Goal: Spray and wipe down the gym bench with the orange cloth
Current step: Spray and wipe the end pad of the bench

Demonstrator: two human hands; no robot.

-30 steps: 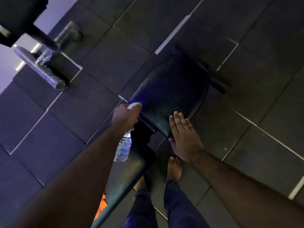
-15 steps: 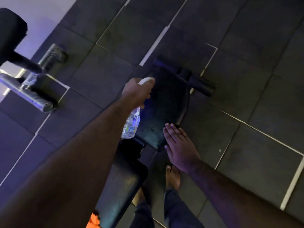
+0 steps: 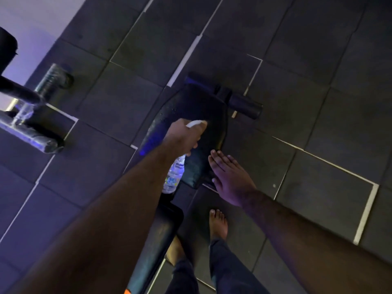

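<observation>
1. Two hands: the left hand [image 3: 182, 136] and the right hand [image 3: 230, 180].
2. One spray bottle [image 3: 172, 177], clear with a white top.
3. One bench, with two black pads: a seat pad [image 3: 191, 115] and a longer back pad [image 3: 157, 236].
4. One black roller [image 3: 246, 107] at the seat end.
5. Two bare feet [image 3: 218, 224].
6. One scrap of orange cloth [image 3: 128, 291] at the bottom edge.
</observation>
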